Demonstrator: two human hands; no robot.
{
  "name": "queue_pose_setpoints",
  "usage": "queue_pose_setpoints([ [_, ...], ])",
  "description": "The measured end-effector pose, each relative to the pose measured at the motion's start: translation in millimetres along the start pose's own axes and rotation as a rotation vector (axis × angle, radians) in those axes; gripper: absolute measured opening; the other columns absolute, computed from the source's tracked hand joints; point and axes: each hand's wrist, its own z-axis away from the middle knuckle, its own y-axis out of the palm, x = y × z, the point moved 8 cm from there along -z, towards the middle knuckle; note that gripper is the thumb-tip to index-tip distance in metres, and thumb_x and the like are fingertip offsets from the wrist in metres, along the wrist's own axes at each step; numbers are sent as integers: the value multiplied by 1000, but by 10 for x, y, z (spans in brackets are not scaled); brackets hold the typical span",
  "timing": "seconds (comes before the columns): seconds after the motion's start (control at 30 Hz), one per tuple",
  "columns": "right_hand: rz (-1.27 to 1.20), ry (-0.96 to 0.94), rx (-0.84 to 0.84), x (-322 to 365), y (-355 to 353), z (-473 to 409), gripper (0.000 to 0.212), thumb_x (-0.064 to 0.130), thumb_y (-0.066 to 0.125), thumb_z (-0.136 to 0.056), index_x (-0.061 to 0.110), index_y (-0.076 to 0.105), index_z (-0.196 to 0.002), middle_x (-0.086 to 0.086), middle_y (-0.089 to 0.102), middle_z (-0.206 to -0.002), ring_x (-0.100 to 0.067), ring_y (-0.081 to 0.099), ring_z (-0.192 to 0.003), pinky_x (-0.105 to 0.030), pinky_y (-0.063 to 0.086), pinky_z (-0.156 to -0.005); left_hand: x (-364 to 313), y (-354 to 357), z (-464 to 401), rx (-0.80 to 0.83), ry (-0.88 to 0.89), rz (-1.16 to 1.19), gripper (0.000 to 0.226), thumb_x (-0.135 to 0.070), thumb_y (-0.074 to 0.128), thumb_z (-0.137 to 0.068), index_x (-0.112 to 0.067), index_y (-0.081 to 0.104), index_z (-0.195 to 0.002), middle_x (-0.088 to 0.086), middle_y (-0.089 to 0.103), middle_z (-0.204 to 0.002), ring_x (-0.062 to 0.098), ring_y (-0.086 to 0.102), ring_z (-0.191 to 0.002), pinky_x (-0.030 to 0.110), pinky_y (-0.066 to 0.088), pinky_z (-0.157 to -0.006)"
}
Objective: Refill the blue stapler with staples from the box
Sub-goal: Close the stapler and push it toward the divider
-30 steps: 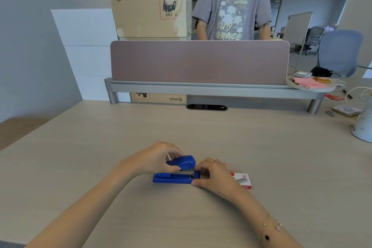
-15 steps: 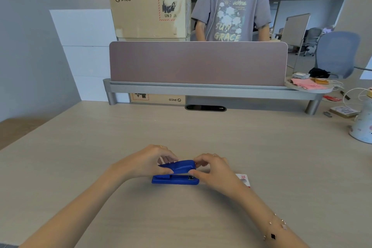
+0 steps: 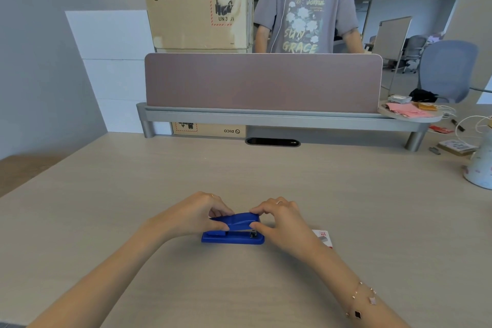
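Note:
The blue stapler (image 3: 234, 231) lies flat on the light wooden desk (image 3: 266, 173), its nose pointing right and its top arm lowered almost onto the base. My left hand (image 3: 197, 214) grips the rear of the top arm between thumb and fingers. My right hand (image 3: 282, 221) pinches the front end, fingertips on top and thumb by the metal nose. The small white and red staple box (image 3: 323, 237) lies just right of the stapler, mostly hidden behind my right hand.
A brown divider panel (image 3: 263, 82) on a grey shelf crosses the far desk edge, with a person in a grey T-shirt (image 3: 306, 8) standing behind it. Cardboard boxes (image 3: 199, 17) stand at the back left. A white patterned object (image 3: 480, 168), papers and cables sit at the right.
The stapler's top arm has come down from raised to nearly closed. My right hand's fingers moved from the open magazine up onto the front of the top arm.

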Motion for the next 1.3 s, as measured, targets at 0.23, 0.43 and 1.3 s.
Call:
queue_pose_setpoints([
  [0.23,92,-10,43,9,43,-21,21,32,60,-84,27,61,-105,10,64,-107,-9,46,-103,-24,22,-84,1,35,-9,5,4,-65,30,-30,70,-83,-29,68,-113,-8,68,-105,5,61,-88,27,52,-85],
  [0.43,109,-14,29,2,72,-5,22,31,59,-85,25,61,-106,8,64,-107,-11,47,-103,-25,25,-85,-1,53,-27,12,7,-97,31,-30,70,-83,-26,68,-114,-9,69,-108,4,61,-89,25,52,-86],
  [1.3,134,6,104,123,53,40,22,22,53,-89,22,54,-111,1,60,-111,-13,50,-93,-29,35,-92,153,-47,183,-109,-72,38,37,-26,69,-84,-25,61,-120,-8,63,-106,-3,56,-91,14,47,-86],
])
